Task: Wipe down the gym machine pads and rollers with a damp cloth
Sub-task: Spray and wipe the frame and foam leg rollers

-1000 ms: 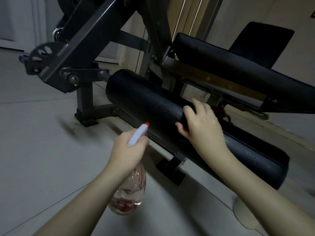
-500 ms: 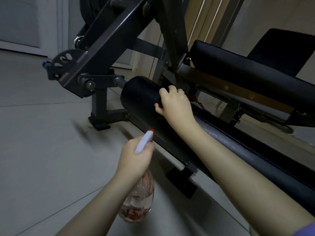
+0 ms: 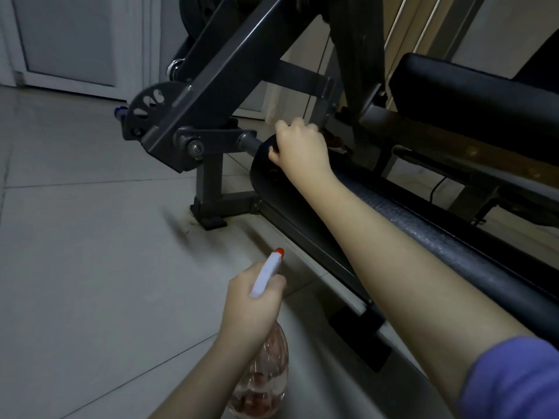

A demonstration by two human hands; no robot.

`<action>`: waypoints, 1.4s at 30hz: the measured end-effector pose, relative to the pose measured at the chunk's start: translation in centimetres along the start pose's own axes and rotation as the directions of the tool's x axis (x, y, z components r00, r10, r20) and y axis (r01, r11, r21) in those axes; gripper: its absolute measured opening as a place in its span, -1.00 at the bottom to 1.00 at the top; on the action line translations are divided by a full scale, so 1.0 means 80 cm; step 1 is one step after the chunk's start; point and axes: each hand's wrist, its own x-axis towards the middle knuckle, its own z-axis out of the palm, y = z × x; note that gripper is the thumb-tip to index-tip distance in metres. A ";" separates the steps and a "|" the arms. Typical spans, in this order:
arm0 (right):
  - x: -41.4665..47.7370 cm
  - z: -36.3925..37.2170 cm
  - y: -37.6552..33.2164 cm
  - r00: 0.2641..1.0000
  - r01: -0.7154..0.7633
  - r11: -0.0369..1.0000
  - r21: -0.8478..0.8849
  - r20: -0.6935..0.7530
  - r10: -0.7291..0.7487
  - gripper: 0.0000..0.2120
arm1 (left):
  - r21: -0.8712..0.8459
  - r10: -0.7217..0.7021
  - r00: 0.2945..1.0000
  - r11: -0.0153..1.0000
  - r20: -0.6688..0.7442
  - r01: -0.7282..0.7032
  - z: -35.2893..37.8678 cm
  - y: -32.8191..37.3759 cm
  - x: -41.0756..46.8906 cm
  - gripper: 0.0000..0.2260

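No txt, label, brand or no. was legible anywhere; roller (image 3: 423,237), spray bottle (image 3: 266,385) & machine frame (image 3: 230,71) bore no readable marks; dim light, some blur.

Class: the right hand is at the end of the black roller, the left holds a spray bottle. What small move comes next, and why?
Probably sweep the right hand, with the dark cloth it seems to hold, round the end face of the roller beside the axle: its fingers hook over that edge, and the left hand holds the spray bottle apart.
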 end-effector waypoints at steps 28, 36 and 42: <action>0.051 0.009 -0.016 0.998 -0.034 0.977 0.210 0.064 0.021 -0.62 | 0.133 -0.050 0.996 0.989 -0.080 0.060 -0.047 0.025 0.027 -0.79; 0.018 -0.011 -0.003 0.989 0.069 0.979 0.191 0.116 -0.092 -0.62 | 0.226 -0.083 0.989 0.968 -0.120 0.108 -0.016 0.059 0.002 -0.77; -0.023 -0.030 0.024 0.978 0.131 0.956 0.262 0.125 -0.168 -0.57 | 0.252 -0.128 0.984 0.955 -0.120 0.155 0.009 0.083 -0.034 -0.80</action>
